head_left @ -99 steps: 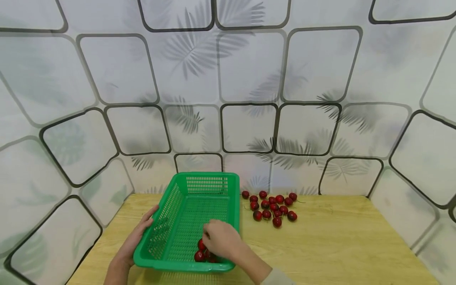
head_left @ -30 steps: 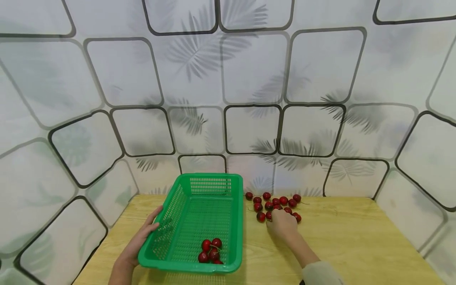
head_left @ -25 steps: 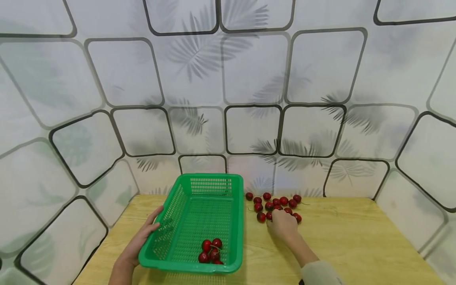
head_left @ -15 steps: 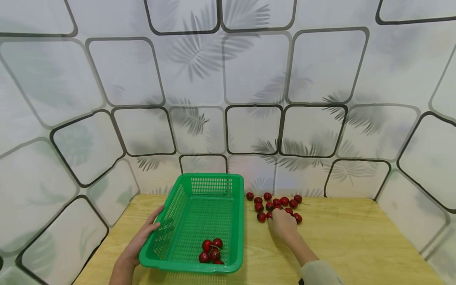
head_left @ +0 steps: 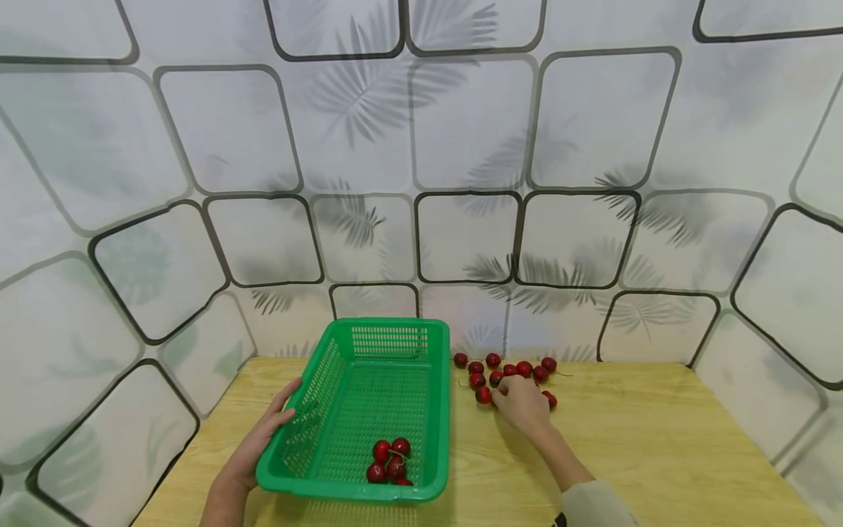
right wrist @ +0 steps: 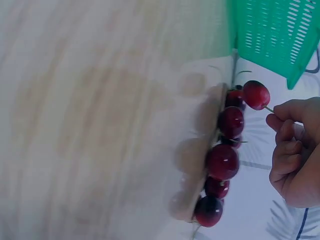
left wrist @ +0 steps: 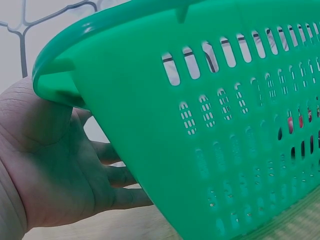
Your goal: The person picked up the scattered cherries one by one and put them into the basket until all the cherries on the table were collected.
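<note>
A green slotted basket (head_left: 309,388) stands on the wooden table (head_left: 645,446); a few red cherries (head_left: 390,461) lie in its near end. My left hand (head_left: 288,402) holds the basket's left rim (left wrist: 50,70). The rim sits at the base of the thumb, and the fingers (left wrist: 120,177) lie along the outer wall. A cluster of several loose cherries (head_left: 490,369) lies right of the basket near the wall. My right hand (head_left: 510,391) is over that cluster. In the right wrist view its fingertips (right wrist: 280,120) pinch the stem of one cherry (right wrist: 256,95).
Patterned white panels (head_left: 461,234) wall in the table at the back and on both sides. The basket's corner (right wrist: 280,40) stands just left of the loose cherries (right wrist: 222,160). Bare wood stretches to the right of my right forearm (head_left: 566,468).
My right hand left the basket's near end and reached the loose cherries. Over the last second it shifted slightly left and took one by its stem. The left hand stayed on the basket.
</note>
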`<state>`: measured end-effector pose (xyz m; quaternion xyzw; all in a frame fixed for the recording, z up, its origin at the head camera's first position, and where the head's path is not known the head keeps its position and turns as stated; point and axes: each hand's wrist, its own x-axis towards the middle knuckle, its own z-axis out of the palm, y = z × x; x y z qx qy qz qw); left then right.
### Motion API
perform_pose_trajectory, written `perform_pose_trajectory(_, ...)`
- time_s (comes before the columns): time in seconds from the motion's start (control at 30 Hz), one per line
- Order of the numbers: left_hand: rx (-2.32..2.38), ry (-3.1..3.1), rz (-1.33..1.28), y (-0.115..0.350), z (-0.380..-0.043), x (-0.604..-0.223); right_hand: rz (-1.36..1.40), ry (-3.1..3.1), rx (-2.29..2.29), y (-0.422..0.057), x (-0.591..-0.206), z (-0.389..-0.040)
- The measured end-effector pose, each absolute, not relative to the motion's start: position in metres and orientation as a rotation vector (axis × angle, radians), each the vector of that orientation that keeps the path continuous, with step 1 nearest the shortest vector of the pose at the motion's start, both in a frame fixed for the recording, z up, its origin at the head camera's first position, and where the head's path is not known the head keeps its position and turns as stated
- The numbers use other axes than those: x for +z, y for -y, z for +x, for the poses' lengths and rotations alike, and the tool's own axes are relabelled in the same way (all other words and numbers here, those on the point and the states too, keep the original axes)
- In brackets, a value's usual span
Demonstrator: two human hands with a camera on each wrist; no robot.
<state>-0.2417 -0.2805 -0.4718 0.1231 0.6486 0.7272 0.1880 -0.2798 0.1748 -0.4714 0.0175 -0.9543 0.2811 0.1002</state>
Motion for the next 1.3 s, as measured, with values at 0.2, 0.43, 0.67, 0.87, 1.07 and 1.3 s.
perform_pose_trajectory(0.2, 2.047, -1.826, 0.346, 0.282, -0.242, -0.472, 0.105, 2.717, 0.895, -0.17, -0.457, -0.277)
perform_pose_trajectory(0.43, 2.055, -1.805, 0.376, 0.285, -0.242, -0.472, 0.181, 2.598, 0.921, -0.153, -0.432, -0.265)
perform_pose_trajectory(0.67, 2.056, -1.825, 0.339, 0.283, -0.243, -0.472, 0.314, 2.469, 0.941, -0.127, -0.411, -0.251)
perform_pose_trajectory(0.87, 2.049, -1.817, 0.374, 0.283, -0.243, -0.471, 0.468, 2.373, 0.911, -0.1, -0.404, -0.239)
perform_pose_trajectory(1.07, 2.043, -1.84, 0.331, 0.282, -0.243, -0.47, 0.661, 2.314, 0.823, -0.072, -0.409, -0.233)
perform_pose_trajectory(1.3, 2.037, -1.827, 0.335, 0.281, -0.243, -0.471, 0.777, 2.401, 0.731, -0.046, -0.416, -0.227)
